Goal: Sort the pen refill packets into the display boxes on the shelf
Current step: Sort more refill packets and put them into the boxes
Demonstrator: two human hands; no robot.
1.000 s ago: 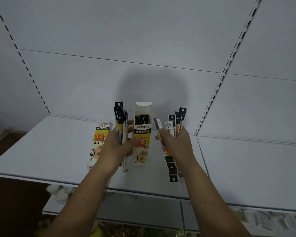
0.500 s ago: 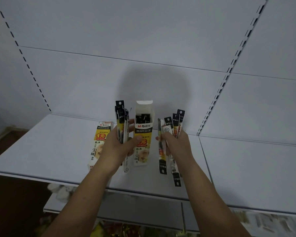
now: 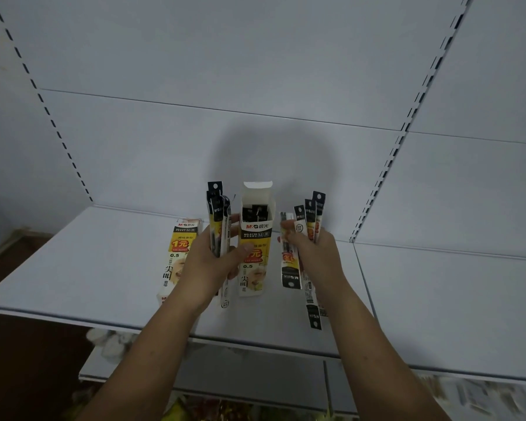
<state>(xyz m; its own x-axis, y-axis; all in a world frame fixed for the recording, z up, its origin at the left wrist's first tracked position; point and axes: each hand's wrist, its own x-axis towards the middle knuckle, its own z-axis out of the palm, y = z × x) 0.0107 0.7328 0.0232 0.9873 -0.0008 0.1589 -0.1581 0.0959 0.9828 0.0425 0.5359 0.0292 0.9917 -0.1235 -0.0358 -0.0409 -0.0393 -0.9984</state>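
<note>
Refill packets (image 3: 217, 221) stand bunched in the left hand (image 3: 208, 264), its fingers closed round them and its thumb on the open display box (image 3: 254, 238) upright on the shelf (image 3: 73, 268); right of that box, the right hand (image 3: 315, 253) grips more packets (image 3: 308, 220); left of it stands a second box (image 3: 179, 253).

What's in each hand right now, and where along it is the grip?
Left hand grips a bunch of refill packets around their middle, thumb against the open display box. Right hand holds a fanned bunch of packets mid-length, ends sticking out above and below.
</note>
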